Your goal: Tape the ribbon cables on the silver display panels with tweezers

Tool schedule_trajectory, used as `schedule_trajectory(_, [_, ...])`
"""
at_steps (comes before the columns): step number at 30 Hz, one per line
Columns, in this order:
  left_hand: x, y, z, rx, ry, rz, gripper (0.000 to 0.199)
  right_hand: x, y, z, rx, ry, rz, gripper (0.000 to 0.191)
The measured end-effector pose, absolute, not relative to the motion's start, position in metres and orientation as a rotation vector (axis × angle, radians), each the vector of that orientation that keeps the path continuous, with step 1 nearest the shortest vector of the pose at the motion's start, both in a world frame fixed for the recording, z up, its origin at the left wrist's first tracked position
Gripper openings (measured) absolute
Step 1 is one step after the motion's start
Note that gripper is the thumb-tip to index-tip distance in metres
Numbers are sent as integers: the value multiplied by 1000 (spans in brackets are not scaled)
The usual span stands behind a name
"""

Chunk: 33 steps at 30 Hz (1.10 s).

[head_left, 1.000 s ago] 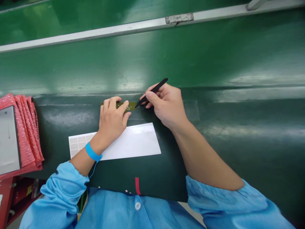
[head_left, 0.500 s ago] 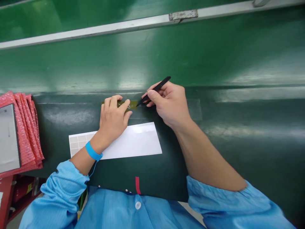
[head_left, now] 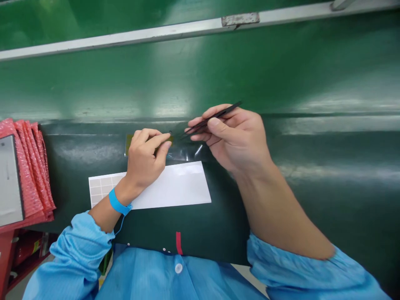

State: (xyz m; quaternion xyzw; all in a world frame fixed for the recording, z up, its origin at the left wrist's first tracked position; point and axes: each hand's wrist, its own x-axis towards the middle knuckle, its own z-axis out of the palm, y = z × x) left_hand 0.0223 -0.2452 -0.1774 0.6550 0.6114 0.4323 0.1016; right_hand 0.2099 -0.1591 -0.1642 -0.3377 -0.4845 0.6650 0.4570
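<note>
Far left on the bench (head_left: 156, 227), the flat panel (head_left: 9, 179) sits atop the pouches (head_left: 34, 166); to their right, the paper sheet (head_left: 184, 183) runs under the left wrist. Just behind it, the film strip (head_left: 128, 143) lies beneath the left hand (head_left: 146, 155)! Tweezers (head_left: 223, 112) in the right hand (head_left: 239, 139), right of that; rail (head_left: 125, 39) at the back.

Even, moderately bright light seems to fall from above onto the glossy green bench (head_left: 150, 227), leaving hazy streaks of glare at the far middle and along the right, while the near part looks dim. The white sheet (head_left: 181, 187) is bright, and small sharp glints dot the clear film (head_left: 186, 157) beside it. The tweezers' (head_left: 229, 109) thin tips fade into the dark surface, and wide-angle distortion stretches the blue sleeves (head_left: 306, 273) toward the near corners.
</note>
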Motion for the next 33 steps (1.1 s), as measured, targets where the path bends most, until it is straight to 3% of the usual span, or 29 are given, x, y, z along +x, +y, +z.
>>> schedule_trajectory(5, [30,-249,-165,1771,1653,1329,8,205,-167,-152,-779,-1177,1716,27])
schedule_trajectory(13, [25,-247,-168,2026,1793,1174,24,202,-171,-159,-1028,-1239,1690,43])
schedule_trajectory(17, [13,-240,-173,2078,1825,914,13,206,-163,-172,-1119,-1235,1590,41])
schedule_trajectory(21, [10,-238,-175,2116,1887,708,24,207,-159,-182,-1143,-1272,1524,32])
schedule_trajectory(33, [14,-239,-176,2102,1882,660,25,202,-162,-176,-1162,-1364,1435,26])
